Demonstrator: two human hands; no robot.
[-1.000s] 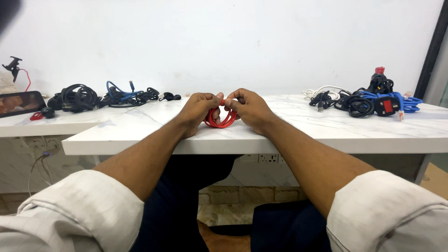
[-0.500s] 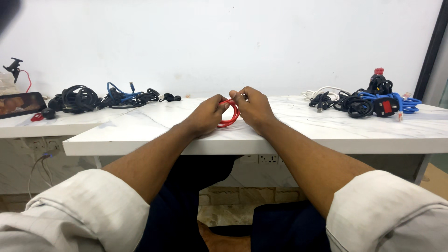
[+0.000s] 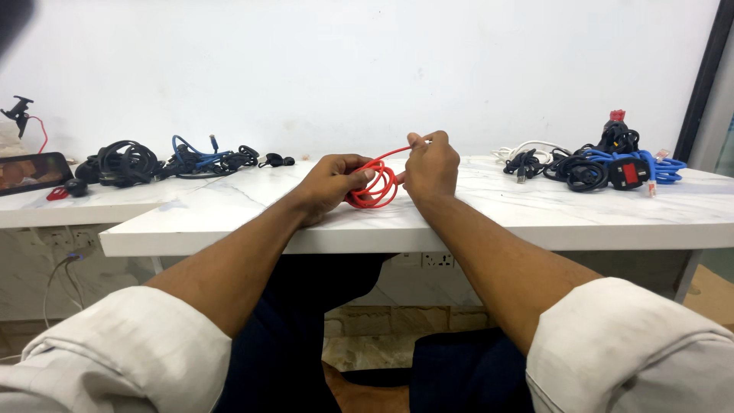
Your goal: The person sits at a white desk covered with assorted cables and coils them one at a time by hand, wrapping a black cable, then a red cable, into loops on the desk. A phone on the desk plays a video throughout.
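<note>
The red cable (image 3: 372,186) sits coiled in a few loops near the front edge of the white marble counter (image 3: 489,218), right between my two hands. My left hand (image 3: 330,183) is closed around the left side of the coil, thumb lying over the loops and holding them upright on edge. My right hand (image 3: 430,164) is just to the right of the coil, fingers pinched shut on the cable's loose end, which runs from the top of the coil up to my fingertips. The two hands are close together, almost touching across the coil.

Well to the right of the red cable, toward the back of the counter, lies a heap of black cables (image 3: 569,167) mixed with a blue cable (image 3: 661,165), a white cable (image 3: 527,147) and a red plug (image 3: 631,173). Well to its left, also at the back, is another pile of black cables (image 3: 122,162) with a blue cable (image 3: 191,155) tangled in. Further left still, a phone (image 3: 30,172) rests at the counter's end. Behind everything stands a plain white wall (image 3: 367,69).
</note>
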